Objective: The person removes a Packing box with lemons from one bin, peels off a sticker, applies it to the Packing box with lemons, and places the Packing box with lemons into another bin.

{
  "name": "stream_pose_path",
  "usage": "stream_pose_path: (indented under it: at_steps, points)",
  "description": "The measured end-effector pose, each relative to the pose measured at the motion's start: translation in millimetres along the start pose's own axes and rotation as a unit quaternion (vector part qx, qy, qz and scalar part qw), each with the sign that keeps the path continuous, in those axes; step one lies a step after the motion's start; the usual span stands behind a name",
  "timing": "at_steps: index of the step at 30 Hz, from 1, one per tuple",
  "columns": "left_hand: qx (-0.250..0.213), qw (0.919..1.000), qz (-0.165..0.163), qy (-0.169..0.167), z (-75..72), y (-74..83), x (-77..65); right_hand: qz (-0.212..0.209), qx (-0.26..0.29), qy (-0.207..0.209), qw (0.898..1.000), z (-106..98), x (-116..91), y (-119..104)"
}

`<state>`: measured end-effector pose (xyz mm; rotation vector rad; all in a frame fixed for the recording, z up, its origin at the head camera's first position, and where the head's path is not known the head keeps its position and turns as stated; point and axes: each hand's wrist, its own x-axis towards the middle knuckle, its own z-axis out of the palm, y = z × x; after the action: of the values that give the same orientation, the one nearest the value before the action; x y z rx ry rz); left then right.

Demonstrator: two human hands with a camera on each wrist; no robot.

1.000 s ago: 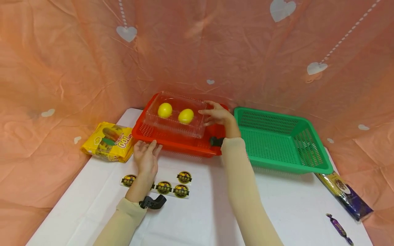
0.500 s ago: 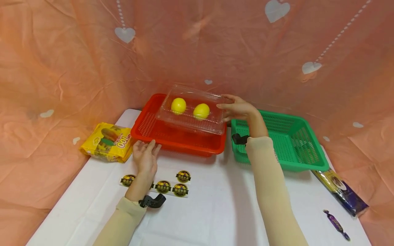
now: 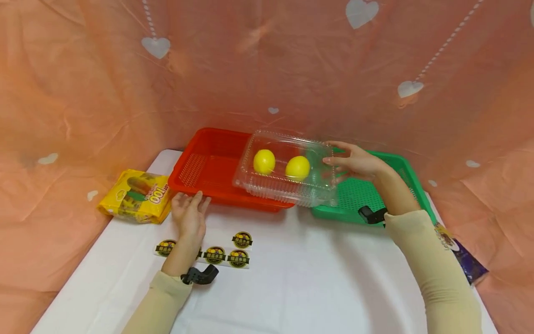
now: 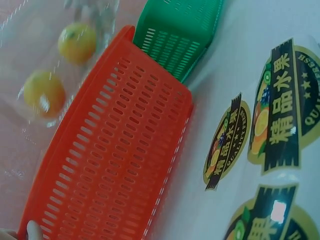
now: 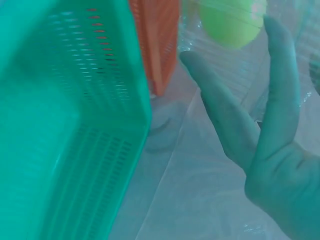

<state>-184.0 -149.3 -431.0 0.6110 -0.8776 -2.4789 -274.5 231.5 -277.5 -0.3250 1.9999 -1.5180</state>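
My right hand holds the right end of a clear plastic clamshell box, thumb and fingers on its edge. Two round yellow fruits, perhaps lemons, lie inside: a left fruit and a right fruit. The box hangs over the right part of the red basket and the left part of the green basket. At the red basket's front left corner, my left hand pinches the rim; its thumb shows on the outer wall in the left wrist view.
A yellow snack packet lies left of the red basket. Round black-and-gold fruit stickers lie on the white table before it. A purple packet sits at the right edge, partly behind the right sleeve. An orange curtain closes the back.
My right hand has carried the clear box with its fruits rightward from over the red basket toward the green one. The left hand stays at the red basket's corner. The view has shifted slightly.
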Motion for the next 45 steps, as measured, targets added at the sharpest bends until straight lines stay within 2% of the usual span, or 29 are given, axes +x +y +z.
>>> stream_pose_path:
  at_steps: [6, 12, 21, 27, 32, 45]
  points:
    - [-0.003, 1.0000, -0.006, 0.004, -1.7, 4.2, -1.2, -0.010, -0.009, -0.011, 1.000, 9, -40, 16]
    - [-0.008, 0.9999, -0.010, 0.001, -1.4, 9.0, -1.2, -0.024, -0.018, 0.002, 1.000, 25, -78, 37]
    - [-0.022, 0.9996, -0.017, 0.000, 0.0, 10.8, -0.7, -0.037, -0.018, -0.027, 0.999, 39, -110, 78]
    - [-0.012, 0.9998, -0.015, -0.002, 0.5, 11.1, -1.0, -0.057, -0.029, -0.038, 0.997, 42, -113, 111]
    - [-0.013, 0.9998, -0.016, -0.004, 0.6, 12.5, -0.4, -0.047, -0.032, -0.027, 0.998, 46, -104, 133]
    - [-0.021, 0.9997, -0.011, -0.007, 1.0, 11.3, -0.4, -0.041, -0.018, 0.003, 0.999, 57, -86, 161]
